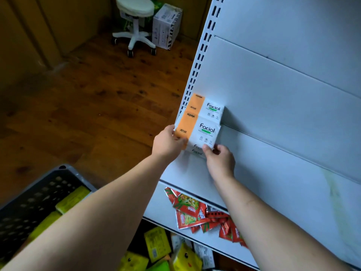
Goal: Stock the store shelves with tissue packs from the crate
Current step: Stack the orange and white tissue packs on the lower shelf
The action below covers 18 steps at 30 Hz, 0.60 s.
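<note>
From beside the crate (39, 202), both arms reach to the shelf (273, 153). The left grip (168, 142) holds the orange near-left corner of the front tissue pack (203, 132) and the right grip (219, 159) pinches its white near-right corner, so the pack lies just beyond both. It lies flat on a stack, print up, long axis along the shelf, orange end left, touching the rear pack (207, 107).

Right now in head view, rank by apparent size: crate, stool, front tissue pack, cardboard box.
1. crate, partly cut off
2. stool and front tissue pack: look alike, not ranked
3. cardboard box, but far from camera
</note>
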Tool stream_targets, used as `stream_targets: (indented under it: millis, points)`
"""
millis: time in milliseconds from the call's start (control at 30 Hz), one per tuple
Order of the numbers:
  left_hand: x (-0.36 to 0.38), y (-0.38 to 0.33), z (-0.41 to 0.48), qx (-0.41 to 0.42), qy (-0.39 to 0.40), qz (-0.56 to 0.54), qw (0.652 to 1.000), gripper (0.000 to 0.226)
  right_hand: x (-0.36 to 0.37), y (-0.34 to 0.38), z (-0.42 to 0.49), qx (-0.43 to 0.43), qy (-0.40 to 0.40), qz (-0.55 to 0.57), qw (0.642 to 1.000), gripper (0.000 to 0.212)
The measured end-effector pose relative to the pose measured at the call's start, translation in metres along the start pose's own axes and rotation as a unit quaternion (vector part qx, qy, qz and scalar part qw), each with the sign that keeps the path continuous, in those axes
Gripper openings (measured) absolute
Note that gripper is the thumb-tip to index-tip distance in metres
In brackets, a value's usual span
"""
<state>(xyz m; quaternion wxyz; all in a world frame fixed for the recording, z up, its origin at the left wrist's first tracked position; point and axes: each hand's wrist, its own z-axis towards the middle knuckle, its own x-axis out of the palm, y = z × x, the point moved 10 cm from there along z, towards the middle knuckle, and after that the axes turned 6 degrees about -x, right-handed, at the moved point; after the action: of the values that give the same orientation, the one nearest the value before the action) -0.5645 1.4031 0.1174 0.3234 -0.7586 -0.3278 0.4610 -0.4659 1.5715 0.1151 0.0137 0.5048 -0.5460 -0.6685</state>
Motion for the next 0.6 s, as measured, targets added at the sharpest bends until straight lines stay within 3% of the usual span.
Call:
stream_targets:
  millis: [133,300,433,600]
  points:
    - [-0.017,0.004,-0.013,-0.018,-0.019,-0.016,1.000,0.062,-0.014,0.007,-0.018,0.006,-0.036,0.001,0.999,0.052]
    - [-0.056,0.025,-0.047,-0.043,-0.044,-0.027,0.998,0.058,-0.020,0.038,-0.061,-0.006,-0.053,0.037,0.998,0.042]
    - [-0.102,0.067,-0.080,-0.075,-0.056,-0.027,0.995,0.054,0.025,0.064,-0.107,-0.015,0.021,0.053,0.998,0.032]
    - [-0.148,0.168,-0.117,-0.144,-0.067,0.006,0.987,0.052,0.121,0.073,-0.181,-0.012,0.160,0.050,0.986,0.030]
